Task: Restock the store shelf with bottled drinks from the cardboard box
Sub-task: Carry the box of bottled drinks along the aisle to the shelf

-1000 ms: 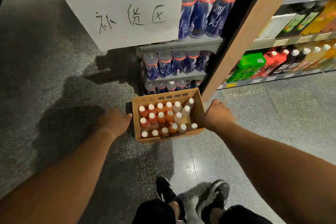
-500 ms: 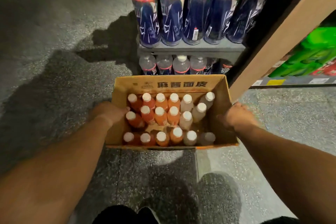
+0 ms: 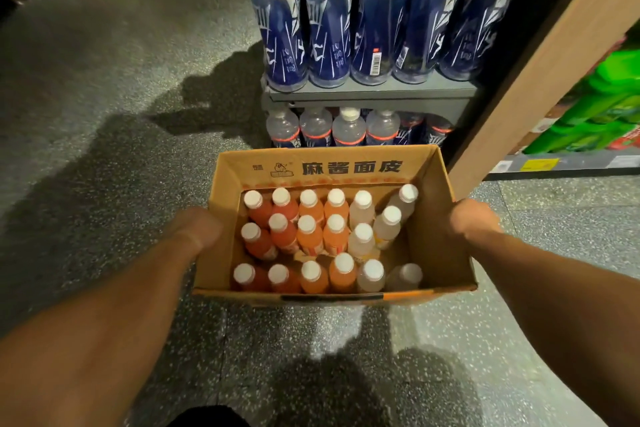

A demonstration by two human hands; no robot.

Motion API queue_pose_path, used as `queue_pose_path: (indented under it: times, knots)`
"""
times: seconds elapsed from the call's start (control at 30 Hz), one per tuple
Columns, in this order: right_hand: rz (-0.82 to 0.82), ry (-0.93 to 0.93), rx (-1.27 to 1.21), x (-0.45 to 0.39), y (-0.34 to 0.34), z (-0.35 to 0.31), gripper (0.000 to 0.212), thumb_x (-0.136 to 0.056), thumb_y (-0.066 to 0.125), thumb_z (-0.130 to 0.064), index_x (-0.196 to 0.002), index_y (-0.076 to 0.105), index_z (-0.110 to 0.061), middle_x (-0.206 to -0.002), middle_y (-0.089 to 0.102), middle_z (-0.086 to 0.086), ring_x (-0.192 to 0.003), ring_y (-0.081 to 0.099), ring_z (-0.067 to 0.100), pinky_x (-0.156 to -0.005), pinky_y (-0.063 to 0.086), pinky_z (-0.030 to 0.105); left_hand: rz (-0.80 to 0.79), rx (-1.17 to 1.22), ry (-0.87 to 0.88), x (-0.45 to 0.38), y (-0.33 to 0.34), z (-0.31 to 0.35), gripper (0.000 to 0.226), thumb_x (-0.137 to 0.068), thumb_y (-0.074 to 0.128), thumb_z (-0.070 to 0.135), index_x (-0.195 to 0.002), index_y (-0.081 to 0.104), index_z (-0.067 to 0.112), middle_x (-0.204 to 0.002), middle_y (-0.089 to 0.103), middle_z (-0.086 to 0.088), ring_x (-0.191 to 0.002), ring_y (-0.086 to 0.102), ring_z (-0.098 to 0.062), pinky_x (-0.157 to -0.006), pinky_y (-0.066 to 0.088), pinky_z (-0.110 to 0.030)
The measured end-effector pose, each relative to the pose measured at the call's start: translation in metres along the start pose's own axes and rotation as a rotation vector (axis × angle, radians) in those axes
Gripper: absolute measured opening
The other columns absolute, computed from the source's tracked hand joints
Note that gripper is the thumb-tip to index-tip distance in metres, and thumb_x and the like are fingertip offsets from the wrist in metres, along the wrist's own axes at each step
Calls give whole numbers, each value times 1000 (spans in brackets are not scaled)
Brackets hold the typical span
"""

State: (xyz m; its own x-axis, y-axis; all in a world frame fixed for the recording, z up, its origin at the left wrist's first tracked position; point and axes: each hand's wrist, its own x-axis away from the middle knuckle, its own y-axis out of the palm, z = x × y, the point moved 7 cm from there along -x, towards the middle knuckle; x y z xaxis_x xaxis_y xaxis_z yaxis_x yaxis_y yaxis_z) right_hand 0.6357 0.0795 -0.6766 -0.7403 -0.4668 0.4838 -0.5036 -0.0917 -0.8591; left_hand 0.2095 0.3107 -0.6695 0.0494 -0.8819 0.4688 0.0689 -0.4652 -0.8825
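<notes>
An open cardboard box [image 3: 325, 167] with printed characters sits low in front of the shelf. It holds several small white-capped bottles [image 3: 309, 236]: red and orange ones on the left, pale ones on the right. My left hand [image 3: 195, 229] grips the box's left wall and my right hand [image 3: 472, 218] grips its right wall. The fingers of both hands are hidden against the cardboard.
Just beyond the box a grey shelf [image 3: 370, 94] carries tall blue-labelled bottles [image 3: 330, 28], with a lower row [image 3: 349, 130] beneath. A slanted wooden panel [image 3: 540, 73] stands to the right, with green packs [image 3: 602, 107] behind it. Speckled floor [image 3: 104, 114] spreads to the left.
The view has dropped down close to the box. Both hands have closed in from beside the box onto its side walls.
</notes>
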Motion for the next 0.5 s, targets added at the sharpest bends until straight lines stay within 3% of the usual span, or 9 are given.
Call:
queue_pose_path:
  times: [0.13,0.23,0.5]
  knots:
    - [44,-27,45,10,-15,5,25,-93,53,-5,-112,65,4,-119,64,24,-112,60,38,-90,47,40,70,37,36,13,-21,7,23,-90,53,22,-94,68,6,-104,68,-17,-99,64,-33,-83,53,-37]
    - [61,-24,48,29,-31,18,24,-91,55,-5,-110,67,1,-116,65,22,-110,62,37,-90,48,40,74,82,55,31,-35,8,19,-88,54,22,-73,61,13,-81,64,-11,-82,64,-28,-75,56,-36]
    - [21,26,7,110,-129,67,26,-88,57,-8,-111,68,-3,-113,68,21,-107,63,37,-90,49,39,87,59,92,127,-118,33,22,-92,54,27,-75,59,14,-87,62,-11,-85,61,-28,-75,52,-35]
